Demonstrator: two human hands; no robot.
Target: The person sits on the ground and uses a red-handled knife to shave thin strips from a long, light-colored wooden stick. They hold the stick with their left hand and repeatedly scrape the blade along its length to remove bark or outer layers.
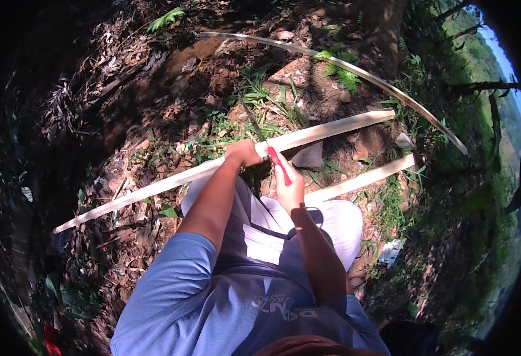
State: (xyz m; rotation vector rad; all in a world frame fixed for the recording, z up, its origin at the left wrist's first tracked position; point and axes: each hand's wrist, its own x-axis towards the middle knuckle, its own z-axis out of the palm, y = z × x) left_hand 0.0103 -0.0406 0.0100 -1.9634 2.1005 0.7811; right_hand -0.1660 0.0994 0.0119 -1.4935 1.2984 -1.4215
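A long pale wooden strip (325, 130) lies slantwise across the front of my knees, from the lower left to the upper right. My left hand (244, 153) is closed round it near its middle. Just to the right, my right hand (290, 188) grips the red handle of a tool (280, 166). Its long, narrow, dark blade points away from me and crosses the strip close beside my left fingers. Whether it is a knife or a saw I cannot make out. A shorter pale strip (361, 180) sticks out beyond my right knee.
Another thin strip (385, 87) lies farther off, bowed in this view. A grey stone (309, 156) sits under the held strip. Dry leaves, grass and ferns (343, 74) cover the ground. A whitish packet (390, 252) lies to my right, a red object (51, 340) at the lower left.
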